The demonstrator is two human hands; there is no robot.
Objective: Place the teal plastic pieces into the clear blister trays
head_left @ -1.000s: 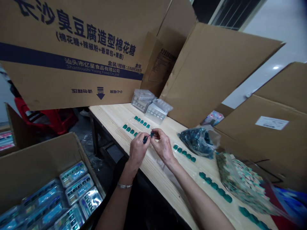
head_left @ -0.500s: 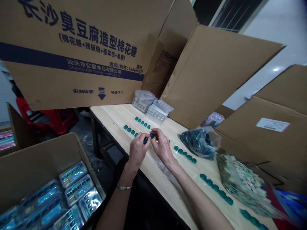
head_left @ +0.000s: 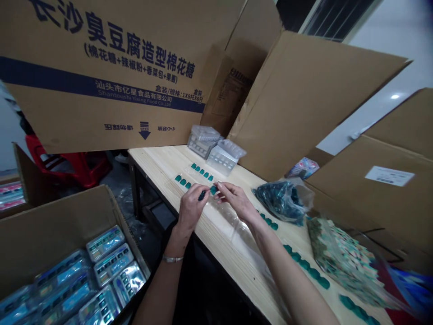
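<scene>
A dark piece [head_left: 202,195] is held pinched in the left hand [head_left: 192,206]. A teal piece [head_left: 213,189] is seen between the two hands, just beside the narrowly spaced fingertips of the right hand [head_left: 236,200]; whether it is gripped cannot be told. Clear plastic [head_left: 233,218] is spread below the right hand, on the counter [head_left: 152,158].

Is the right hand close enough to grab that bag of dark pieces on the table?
Probably yes: the right hand is near the bag on the table, and nothing tall seems to stand between them.
</scene>
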